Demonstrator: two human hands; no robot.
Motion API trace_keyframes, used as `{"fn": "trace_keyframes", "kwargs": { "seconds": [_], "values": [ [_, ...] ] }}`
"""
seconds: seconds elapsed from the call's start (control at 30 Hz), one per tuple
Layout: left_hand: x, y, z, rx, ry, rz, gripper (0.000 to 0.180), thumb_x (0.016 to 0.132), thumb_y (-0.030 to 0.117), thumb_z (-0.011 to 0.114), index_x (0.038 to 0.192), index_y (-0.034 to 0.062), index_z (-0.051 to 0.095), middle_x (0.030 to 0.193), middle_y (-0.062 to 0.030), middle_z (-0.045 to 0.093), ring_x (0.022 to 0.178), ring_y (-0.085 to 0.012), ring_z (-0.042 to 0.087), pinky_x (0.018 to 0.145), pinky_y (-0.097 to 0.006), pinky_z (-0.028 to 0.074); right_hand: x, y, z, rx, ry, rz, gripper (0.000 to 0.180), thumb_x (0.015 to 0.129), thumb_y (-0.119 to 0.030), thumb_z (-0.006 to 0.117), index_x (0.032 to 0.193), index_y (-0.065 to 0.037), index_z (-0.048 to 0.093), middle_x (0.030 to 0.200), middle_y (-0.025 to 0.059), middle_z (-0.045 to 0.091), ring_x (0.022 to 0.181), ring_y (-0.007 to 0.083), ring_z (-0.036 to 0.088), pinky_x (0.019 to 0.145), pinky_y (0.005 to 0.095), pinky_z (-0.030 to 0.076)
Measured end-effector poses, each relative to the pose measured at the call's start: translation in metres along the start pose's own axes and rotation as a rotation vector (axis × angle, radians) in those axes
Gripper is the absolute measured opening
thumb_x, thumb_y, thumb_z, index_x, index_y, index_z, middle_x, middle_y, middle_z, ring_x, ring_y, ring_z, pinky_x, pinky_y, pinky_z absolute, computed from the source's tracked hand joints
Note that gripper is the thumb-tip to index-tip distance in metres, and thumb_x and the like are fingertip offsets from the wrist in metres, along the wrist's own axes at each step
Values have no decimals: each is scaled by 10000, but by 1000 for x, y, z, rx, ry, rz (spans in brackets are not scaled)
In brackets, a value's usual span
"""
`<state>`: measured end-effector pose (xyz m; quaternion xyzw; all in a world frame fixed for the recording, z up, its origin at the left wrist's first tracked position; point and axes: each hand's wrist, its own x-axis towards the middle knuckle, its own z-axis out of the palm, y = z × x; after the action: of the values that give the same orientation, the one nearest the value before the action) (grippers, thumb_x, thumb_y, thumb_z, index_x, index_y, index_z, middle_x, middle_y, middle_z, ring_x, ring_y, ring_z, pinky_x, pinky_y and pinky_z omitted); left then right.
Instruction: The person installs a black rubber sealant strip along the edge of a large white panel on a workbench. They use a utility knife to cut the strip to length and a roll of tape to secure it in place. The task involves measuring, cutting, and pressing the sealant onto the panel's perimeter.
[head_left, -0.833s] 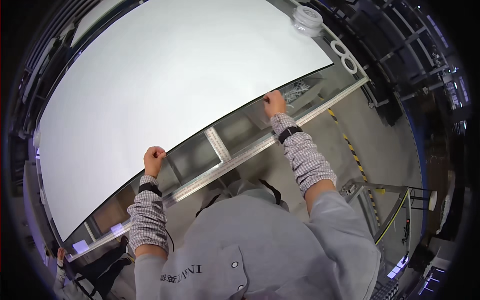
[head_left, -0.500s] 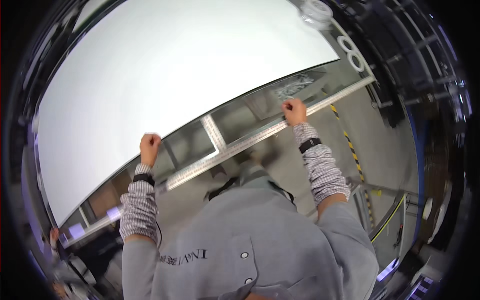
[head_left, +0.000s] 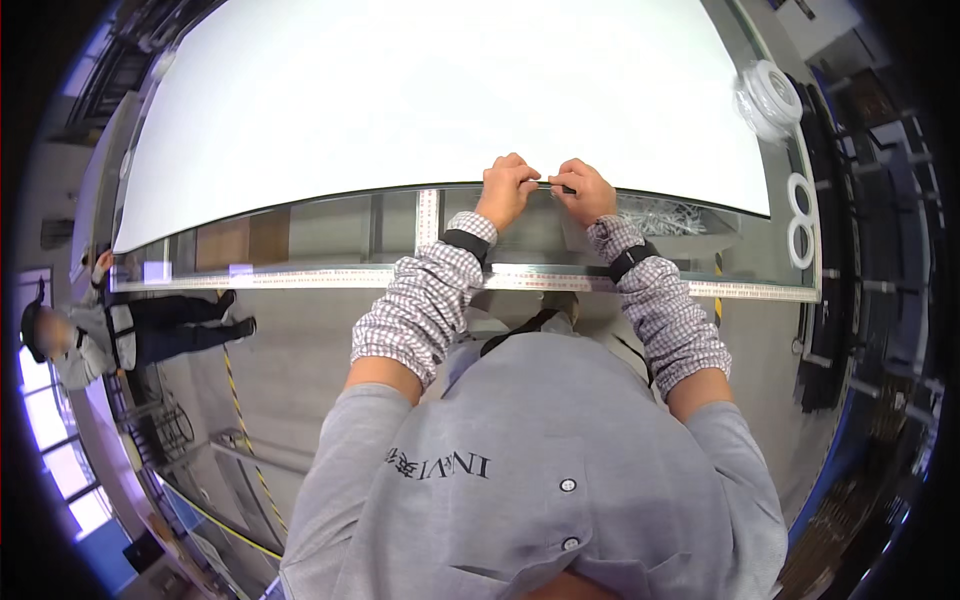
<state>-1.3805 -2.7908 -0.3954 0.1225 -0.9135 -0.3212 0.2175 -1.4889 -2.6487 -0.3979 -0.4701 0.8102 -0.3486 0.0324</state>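
A large white sheet (head_left: pixel 430 100) with a thin black edge lies on a glass-topped table. My left hand (head_left: pixel 507 188) is closed in a pinch at the sheet's near edge, thumb and fingertips together. Close beside it on the right, my right hand (head_left: pixel 588 192) pinches the same edge. A short dark piece shows at the right fingertips; whether it is the edging or something separate I cannot tell. Checked sleeve covers and black wristbands are on both forearms.
A printed rail (head_left: pixel 380 278) runs along the table's near side. White rolls (head_left: pixel 770 100) and two white rings (head_left: pixel 800 220) rest at the right end. Pale scraps (head_left: pixel 670 215) show through the glass. Another person (head_left: pixel 90 335) stands at the far left, a hand at the table corner.
My hands were wide apart, the left at the sheet's edge and the right by the rail. Now they are close together at the edge. My view has turned and shifted along the table.
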Motion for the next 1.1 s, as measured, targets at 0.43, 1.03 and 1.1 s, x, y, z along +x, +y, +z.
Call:
{"fn": "trace_keyframes", "kwargs": {
  "seconds": [0.43,1.03,1.1],
  "values": [
    [9,-4,8,-73,-162,-271,39,730,134,682,710,154,655,774,29,560,843,-190,486,783,-405,322,7,-6,3,48,-29,116,27,698,-133,640,717,-133,620,796,31,550,814,226,558,676,356,468],
    [9,4,4,91,-96,-148,67,680,56,675,712,54,616,745,-72,560,717,-215,533,645,-324,456,-12,20,-17,202,46,151,112,693,-193,683,720,-93,643,797,73,572,749,244,582,654,346,473],
    [10,10,10,91,-89,-104,74,677,52,675,710,41,610,750,-84,558,718,-229,531,643,-329,454,-30,52,-46,167,195,129,93,717,-175,661,721,-85,642,770,75,580,707,241,585,633,338,476]
  ]
}}
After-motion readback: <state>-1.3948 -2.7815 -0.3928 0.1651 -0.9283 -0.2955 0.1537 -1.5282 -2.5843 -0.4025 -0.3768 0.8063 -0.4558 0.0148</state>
